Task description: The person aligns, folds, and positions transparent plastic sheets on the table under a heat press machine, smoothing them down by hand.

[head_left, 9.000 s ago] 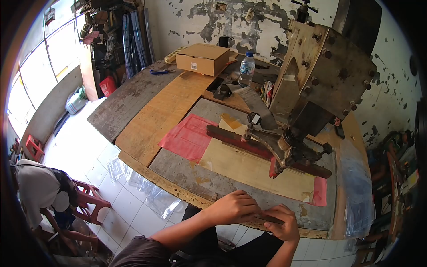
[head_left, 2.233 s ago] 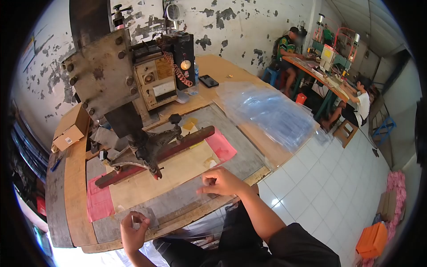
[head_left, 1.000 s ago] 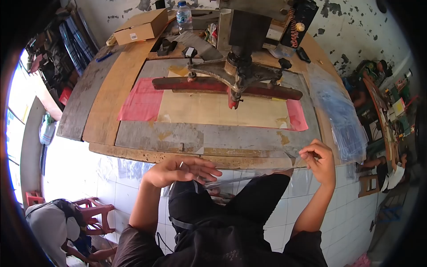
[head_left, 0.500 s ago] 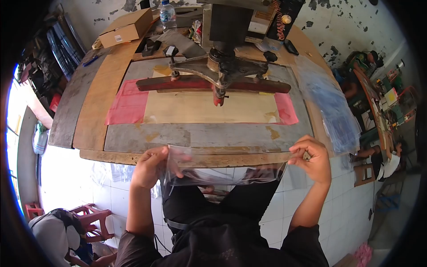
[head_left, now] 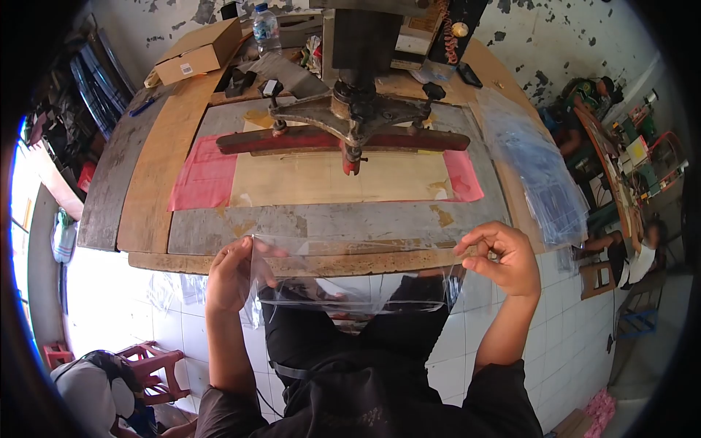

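A clear plastic sheet (head_left: 350,288) is stretched between my hands over my lap, at the front edge of the work table. My left hand (head_left: 232,274) grips its upper left corner, the thumb on top and some fingers showing through the film. At the other end, my right hand (head_left: 504,259) has its thumb and index finger curled together at the sheet's upper right corner. Beyond the sheet, a press head with a red bar (head_left: 343,140) stands over a cream panel (head_left: 307,182) with pink strips at both ends.
Stacked clear plastic sheets (head_left: 544,175) lie on the table's right side. A cardboard box (head_left: 197,55), a water bottle (head_left: 266,31) and a dark phone (head_left: 469,74) are at the back. People sit at the far right and lower left, near a red stool (head_left: 157,369).
The plastic sheet has been spread wider and hangs flatter. My left hand has shifted slightly left, and the view has turned a little.
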`<action>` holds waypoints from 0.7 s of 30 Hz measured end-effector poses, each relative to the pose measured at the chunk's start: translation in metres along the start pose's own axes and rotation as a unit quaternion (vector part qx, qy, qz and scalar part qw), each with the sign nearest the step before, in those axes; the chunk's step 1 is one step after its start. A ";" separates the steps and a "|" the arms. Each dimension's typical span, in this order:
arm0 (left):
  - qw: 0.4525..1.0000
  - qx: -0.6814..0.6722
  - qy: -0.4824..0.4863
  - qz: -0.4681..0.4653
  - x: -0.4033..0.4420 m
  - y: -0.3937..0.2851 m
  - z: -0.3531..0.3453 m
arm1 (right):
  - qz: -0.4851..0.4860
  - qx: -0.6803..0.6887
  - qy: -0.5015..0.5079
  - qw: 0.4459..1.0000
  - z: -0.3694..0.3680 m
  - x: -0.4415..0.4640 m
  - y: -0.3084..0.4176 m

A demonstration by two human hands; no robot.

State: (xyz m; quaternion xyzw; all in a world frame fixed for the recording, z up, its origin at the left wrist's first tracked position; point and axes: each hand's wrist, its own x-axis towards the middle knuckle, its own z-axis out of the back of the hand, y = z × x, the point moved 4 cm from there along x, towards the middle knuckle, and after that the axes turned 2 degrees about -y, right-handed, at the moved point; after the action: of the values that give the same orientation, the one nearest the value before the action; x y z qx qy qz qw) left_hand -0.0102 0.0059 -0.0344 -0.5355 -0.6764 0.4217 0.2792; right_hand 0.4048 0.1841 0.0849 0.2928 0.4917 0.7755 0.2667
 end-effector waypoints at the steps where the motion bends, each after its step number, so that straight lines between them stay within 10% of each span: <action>1: 1.000 -0.006 -0.001 -0.001 0.001 0.000 0.001 | -0.001 0.011 0.004 1.000 -0.001 0.001 0.000; 21: 1.000 -0.003 -0.009 -0.002 0.000 0.002 0.004 | -0.046 0.042 0.014 0.998 -0.006 0.007 0.002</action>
State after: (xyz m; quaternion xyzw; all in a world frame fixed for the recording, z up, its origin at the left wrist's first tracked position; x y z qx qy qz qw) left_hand -0.0129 0.0051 -0.0378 -0.5312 -0.6814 0.4235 0.2723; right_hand 0.3958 0.1845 0.0858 0.2702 0.5402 0.7452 0.2825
